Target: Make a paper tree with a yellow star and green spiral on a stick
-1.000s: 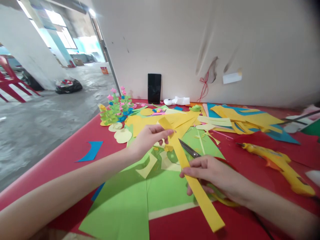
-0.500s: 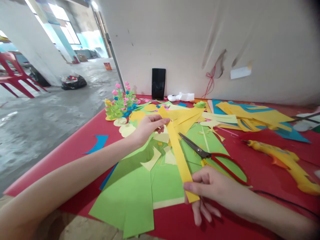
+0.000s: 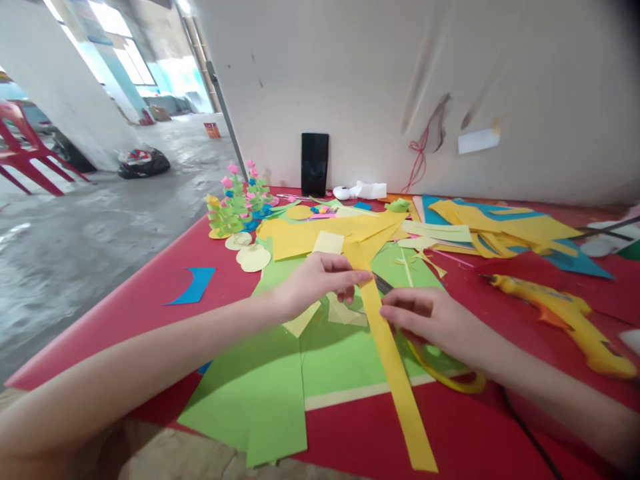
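The fingers of our left hand are drawn narrow, thumb pressed down on a yellow paper strip, while those of our right hand curl in at the strip's right edge, thumb and forefinger close together; whether they pinch it we cannot tell. The strip slants from our left thumb down towards us, over green paper sheets and past them onto the red table covering; its upper end meets a larger yellow sheet, and we cannot make out where one stops. Scissors lie under our right hand, which hides their middle, leaving some blade and a yellow handle loop. Pale yellow scraps lie partly behind our left hand. To our right are a yellow glue gun, a black cable and a pile of yellow and blue paper; to our left, a blue scrap, pale discs and upright paper flowers. Behind, a phone leans against the pale panel.
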{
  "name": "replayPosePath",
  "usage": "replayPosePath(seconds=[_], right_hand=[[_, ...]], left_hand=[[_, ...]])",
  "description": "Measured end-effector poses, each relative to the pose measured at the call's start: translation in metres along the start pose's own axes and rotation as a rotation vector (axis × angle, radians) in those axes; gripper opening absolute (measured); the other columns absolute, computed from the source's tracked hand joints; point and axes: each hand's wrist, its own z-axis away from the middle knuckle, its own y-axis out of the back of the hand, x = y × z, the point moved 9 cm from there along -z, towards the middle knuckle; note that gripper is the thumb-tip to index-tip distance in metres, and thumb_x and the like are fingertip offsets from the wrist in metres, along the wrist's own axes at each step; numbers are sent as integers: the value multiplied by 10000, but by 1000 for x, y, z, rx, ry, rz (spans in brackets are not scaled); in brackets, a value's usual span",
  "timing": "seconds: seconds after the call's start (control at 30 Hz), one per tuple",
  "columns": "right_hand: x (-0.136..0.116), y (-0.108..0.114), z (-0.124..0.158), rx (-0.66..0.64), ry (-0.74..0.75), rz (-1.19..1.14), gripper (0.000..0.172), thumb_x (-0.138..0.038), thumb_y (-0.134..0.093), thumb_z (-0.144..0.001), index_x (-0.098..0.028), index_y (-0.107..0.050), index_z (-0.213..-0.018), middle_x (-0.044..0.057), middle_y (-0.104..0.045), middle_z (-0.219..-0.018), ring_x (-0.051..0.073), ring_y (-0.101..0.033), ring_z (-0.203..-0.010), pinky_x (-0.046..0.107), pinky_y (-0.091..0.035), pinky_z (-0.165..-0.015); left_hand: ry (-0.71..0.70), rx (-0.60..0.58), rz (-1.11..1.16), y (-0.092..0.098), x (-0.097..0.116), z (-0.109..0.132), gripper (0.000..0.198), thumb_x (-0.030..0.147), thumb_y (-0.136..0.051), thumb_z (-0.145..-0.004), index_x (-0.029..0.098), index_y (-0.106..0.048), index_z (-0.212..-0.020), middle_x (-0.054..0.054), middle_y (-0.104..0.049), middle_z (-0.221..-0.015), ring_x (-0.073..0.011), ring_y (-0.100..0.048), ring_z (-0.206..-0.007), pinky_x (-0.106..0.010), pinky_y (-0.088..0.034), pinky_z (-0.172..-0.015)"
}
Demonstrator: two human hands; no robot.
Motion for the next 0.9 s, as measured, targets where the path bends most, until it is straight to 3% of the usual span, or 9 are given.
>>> replayPosePath(seconds=[0.13,0.27,0.37,0.47,0.57,0.9], right_hand=[[2,-7,5,6,-29,-53,287,-397,-592,-796,-152,-566,-649,-78,-409,-457,18,-328,-392,164,-204,-367],[11,-10,5,0,-76,-165,307,-418,-553,-818,-161,-524,-651,-81,-438,-376,12,-317,-293,141,-207,-311],[16,-8,3,40,-100,-268,270,-423,-551,-816,-171,-516,-726,-61,-512,-430,45,-426,-301,133,-272,-277],[17,-4,1,92,-101,-370,199,-365,-570,-811,-173,-524,-835,-38,-561,-531,90,-559,-412,133,-357,-275],[15,-1,1,122,-92,-456,157,-297,-560,-818,-168,-538,-905,-15,-583,-598,112,-615,-504,131,-401,-284],[12,0,1,118,-80,-563,95,-237,-554,-820,-162,-587,-867,15,-627,-659,109,-623,-534,123,-424,-286]], left_hand=[[-11,-7,-20,-5,3,3,218,337,-653,-740,122,-642,-701,22,-560,-575,-70,-491,-537,-210,-374,-532],[-64,48,-16,3,4,2,193,330,-639,-756,137,-645,-766,29,-535,-635,-62,-455,-561,-207,-371,-552],[-115,50,-12,6,7,2,137,273,-608,-781,165,-669,-839,-5,-597,-835,-67,-470,-624,-204,-382,-566],[-170,0,-33,0,12,4,156,142,-590,-765,203,-705,-851,-19,-583,-1035,-108,-527,-860,-201,-415,-672],[-199,-66,-65,-10,14,9,201,101,-570,-760,210,-729,-817,-33,-554,-1040,-149,-519,-987,-223,-426,-758],[-216,-113,-103,-19,10,11,214,81,-596,-751,228,-737,-817,-32,-512,-1020,-143,-520,-967,-230,-427,-761]])
